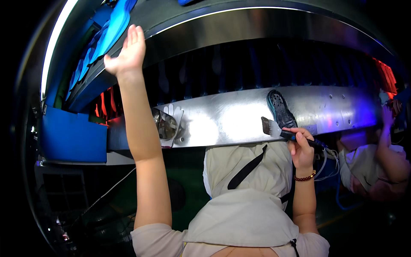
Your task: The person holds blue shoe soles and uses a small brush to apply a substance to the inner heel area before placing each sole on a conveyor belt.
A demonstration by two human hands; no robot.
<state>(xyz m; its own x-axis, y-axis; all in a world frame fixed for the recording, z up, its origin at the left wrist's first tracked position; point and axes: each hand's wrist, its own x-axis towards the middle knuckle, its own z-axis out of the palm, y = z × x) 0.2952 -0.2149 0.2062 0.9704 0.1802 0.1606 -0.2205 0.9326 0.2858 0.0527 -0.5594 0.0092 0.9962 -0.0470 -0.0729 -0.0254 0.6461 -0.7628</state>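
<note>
Head view: the right hand (302, 147) is at the near edge of a long, brushed stainless-steel counter (214, 113). Its thumb and fingers pinch the black handle of a flat brush (287, 134) with a pale ferrule and a dark tip. The brush points left, its tip above the counter, just beside the lower end of a dark, textured shoe sole with a teal rim (281, 108). The sole lies on the counter right of centre, extending from the far edge toward the near edge.

The left hand (129, 51) is raised and empty, its fingers extended close together and its thumb spread apart. It is near a stack of bright blue, sole-shaped pieces (116, 25); contact cannot be determined. At the counter's left end, a shiny metal container (164, 124) stands beside a white glove (176, 115)
</note>
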